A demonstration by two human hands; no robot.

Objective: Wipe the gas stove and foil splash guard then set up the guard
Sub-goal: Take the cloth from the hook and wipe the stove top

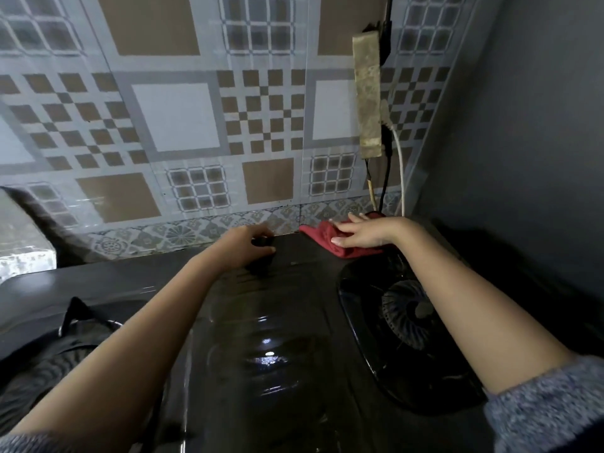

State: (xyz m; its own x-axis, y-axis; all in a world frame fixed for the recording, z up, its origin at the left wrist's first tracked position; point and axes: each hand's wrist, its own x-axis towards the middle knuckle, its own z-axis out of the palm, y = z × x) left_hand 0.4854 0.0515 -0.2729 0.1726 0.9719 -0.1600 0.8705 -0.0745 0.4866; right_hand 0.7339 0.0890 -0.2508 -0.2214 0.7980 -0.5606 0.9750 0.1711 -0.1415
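Observation:
The black glass gas stove (281,322) fills the lower view, its wet-looking top shining. My right hand (356,235) lies flat, fingers spread, pressing a red cloth (330,240) onto the stove's far edge near the right burner (408,315). My left hand (248,246) is curled around a small dark object (263,245) at the middle of the far edge; what that object is I cannot tell. The left burner's pan support (78,318) shows at lower left. At far left, a crinkled silvery surface (23,237) may be the foil guard.
A patterned tiled wall (183,125) rises right behind the stove. A grimy power strip (369,96) hangs on it at the right, with cables (397,171) dropping toward the stove's back corner. A grey side wall (523,125) closes the right.

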